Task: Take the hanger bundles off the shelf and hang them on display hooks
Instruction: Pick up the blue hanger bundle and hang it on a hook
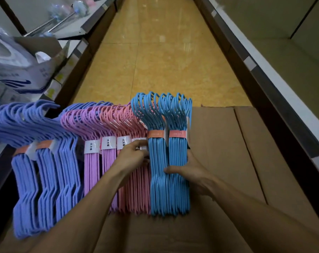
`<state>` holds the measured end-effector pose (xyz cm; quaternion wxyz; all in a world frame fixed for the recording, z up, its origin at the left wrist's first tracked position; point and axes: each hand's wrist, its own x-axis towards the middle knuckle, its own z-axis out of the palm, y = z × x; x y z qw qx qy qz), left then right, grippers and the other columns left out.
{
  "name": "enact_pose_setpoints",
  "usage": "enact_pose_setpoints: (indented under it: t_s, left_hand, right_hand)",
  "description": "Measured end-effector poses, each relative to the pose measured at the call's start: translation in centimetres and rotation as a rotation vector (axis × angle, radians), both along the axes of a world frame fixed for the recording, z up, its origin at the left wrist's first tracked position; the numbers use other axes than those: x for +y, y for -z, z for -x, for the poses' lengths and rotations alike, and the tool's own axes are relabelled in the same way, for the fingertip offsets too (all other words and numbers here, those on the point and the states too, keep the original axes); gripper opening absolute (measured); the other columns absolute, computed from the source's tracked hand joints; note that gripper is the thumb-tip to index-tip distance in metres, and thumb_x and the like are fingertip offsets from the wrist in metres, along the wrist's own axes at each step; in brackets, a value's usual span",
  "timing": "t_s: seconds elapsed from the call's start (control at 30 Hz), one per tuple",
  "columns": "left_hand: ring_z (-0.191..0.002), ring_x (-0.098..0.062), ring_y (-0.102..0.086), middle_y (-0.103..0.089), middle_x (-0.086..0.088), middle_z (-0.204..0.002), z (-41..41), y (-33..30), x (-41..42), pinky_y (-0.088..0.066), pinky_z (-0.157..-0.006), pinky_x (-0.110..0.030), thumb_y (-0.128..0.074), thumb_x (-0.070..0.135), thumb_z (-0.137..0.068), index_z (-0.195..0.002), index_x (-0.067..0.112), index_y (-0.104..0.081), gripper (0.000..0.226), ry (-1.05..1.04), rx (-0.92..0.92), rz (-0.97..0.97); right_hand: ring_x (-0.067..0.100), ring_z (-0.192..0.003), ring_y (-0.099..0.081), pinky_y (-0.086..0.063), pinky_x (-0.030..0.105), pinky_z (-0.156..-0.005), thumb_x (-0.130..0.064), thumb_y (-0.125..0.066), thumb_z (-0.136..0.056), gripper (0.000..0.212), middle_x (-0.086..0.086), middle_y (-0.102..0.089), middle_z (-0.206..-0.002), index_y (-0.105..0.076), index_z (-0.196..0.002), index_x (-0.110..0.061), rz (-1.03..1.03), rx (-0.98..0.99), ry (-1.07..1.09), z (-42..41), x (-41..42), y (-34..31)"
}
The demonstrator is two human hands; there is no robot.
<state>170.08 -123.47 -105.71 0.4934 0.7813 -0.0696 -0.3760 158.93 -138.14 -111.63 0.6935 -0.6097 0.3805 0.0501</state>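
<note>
Right hand (189, 172) curled round the right flank of the blue hanger bundles (168, 161), thumb laid across their front, fingers hidden behind; left hand (135, 157) at nine o'clock of them, fingertips pinching in at the seam between the blue bundles and the pink bundles (135, 181) beside them, close under the white labels. Two blue bundles side by side, each banded with an orange paper sleeve, hooks pointing to twelve o'clock, standing at the three o'clock end of a packed row. Further along toward nine o'clock, the lilac bundles (100, 161), then the purple bundles (45, 179), fanned and leaning outward. All resting on flat brown cardboard (228, 152), with bare cardboard off to three o'clock. Yellow tiled floor (155, 61) running away toward twelve o'clock between shelving on both sides; shelf with a box and wrapped goods (18, 70) at ten o'clock. No display hooks anywhere in view. Step in hand, by the look of it: parting the blue pair from the row before lifting. Next move likely calls for a firm squeeze from both sides, a straight lift so the hooks come free of the neighbours, then a turn toward wherever the display hooks are.
</note>
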Motion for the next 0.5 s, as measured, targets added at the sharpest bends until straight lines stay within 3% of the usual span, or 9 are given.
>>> enact_pose_setpoints:
  t_s: [0.17,0.3,0.4,0.5]
  left_hand:
    - [-0.083,-0.025,-0.067,-0.073,-0.014,-0.102,0.1,-0.3,-0.1,-0.058,-0.081,-0.036,-0.051,-0.004,-0.093,-0.117,0.015,-0.063,0.032,0.028,0.044,0.015]
    - [-0.078,-0.031,-0.067,-0.070,-0.022,-0.093,0.7,-1.0,-1.2,-0.058,-0.081,-0.045,-0.051,-0.007,-0.093,-0.117,0.008,-0.055,0.028,0.074,0.108,0.016]
    - [-0.077,-0.031,-0.068,-0.072,-0.018,-0.082,2.1,-1.9,-2.8,-0.058,-0.084,-0.045,-0.052,-0.008,-0.093,-0.109,0.005,-0.050,0.021,0.174,0.179,0.026]
    - [-0.091,-0.031,-0.068,-0.073,-0.016,-0.091,4.1,-3.0,-4.5,-0.056,-0.092,-0.044,-0.051,-0.011,-0.092,-0.095,0.005,-0.055,0.017,0.340,0.212,0.028]
  right_hand:
    - [0.031,-0.101,-0.071,-0.057,0.055,-0.088,0.002,-0.080,-0.073,0.055,0.012,-0.072,-0.113,-0.059,-0.121,-0.015,-0.141,-0.007,-0.001,0.6,-1.0,0.4]
    - [0.033,-0.102,-0.071,-0.057,0.055,-0.090,0.005,-0.078,-0.075,0.049,0.015,-0.072,-0.114,-0.062,-0.119,-0.011,-0.131,0.011,-0.017,2.0,-2.8,-0.2]
    - [0.035,-0.104,-0.070,-0.054,0.056,-0.094,0.006,-0.077,-0.076,0.047,0.015,-0.073,-0.114,-0.063,-0.119,-0.006,-0.115,0.030,-0.087,3.8,-5.6,-1.0]
    - [0.033,-0.102,-0.072,-0.058,0.049,-0.088,0.003,-0.077,-0.078,0.045,0.014,-0.074,-0.111,-0.062,-0.119,-0.006,-0.119,0.087,-0.177,5.8,-8.5,-2.2]
